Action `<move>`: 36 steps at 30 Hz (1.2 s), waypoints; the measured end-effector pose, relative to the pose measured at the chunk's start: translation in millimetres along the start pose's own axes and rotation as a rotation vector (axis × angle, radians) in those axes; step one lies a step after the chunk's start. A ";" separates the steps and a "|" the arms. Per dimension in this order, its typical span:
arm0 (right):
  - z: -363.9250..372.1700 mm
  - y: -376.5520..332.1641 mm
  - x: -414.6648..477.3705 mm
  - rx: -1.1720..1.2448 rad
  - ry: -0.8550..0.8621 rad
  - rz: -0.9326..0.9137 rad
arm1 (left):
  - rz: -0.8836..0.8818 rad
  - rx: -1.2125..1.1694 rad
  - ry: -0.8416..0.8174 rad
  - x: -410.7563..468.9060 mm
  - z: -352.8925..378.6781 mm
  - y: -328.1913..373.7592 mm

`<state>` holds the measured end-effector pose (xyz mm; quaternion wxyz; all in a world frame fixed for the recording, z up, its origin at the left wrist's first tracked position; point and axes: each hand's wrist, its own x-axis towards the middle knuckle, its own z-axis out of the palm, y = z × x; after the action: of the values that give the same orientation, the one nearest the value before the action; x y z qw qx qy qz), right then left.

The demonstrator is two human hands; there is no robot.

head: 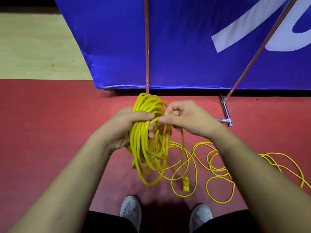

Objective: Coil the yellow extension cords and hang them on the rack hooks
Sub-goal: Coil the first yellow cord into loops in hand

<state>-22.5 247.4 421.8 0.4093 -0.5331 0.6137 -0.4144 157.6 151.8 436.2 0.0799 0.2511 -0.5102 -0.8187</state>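
A thick coil of yellow extension cord [148, 148] hangs in front of me, gripped around its upper part by my left hand [127, 126]. My right hand [183, 118] pinches a strand of the same cord at the top of the coil. From that hand a tail drops to a yellow plug end [186, 184] dangling just above the floor. A second yellow cord [218, 167] lies in loose loops on the red floor to the right. No rack hooks are in view.
A blue banner [185, 47] stands right behind the coil on a metal pole frame [147, 47] with a foot piece [226, 113] on the floor at the right. My two grey shoes [131, 211] stand below on the red floor [50, 123].
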 end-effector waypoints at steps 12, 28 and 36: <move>-15.9 77.2 -9.1 0.184 0.069 0.220 | -0.003 -0.067 0.162 -3.6 -17.0 8.8; 9.7 1.0 0.9 -0.392 0.050 -0.109 | 0.006 0.026 -0.017 -3.3 -9.5 2.9; -20.5 61.7 -13.7 -0.195 0.045 0.212 | -0.018 0.062 0.064 -0.1 -21.8 6.8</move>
<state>-60.0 268.0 371.0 0.3831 -0.4931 0.7128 -0.3193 167.6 131.3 434.5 0.0812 0.2840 -0.5303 -0.7947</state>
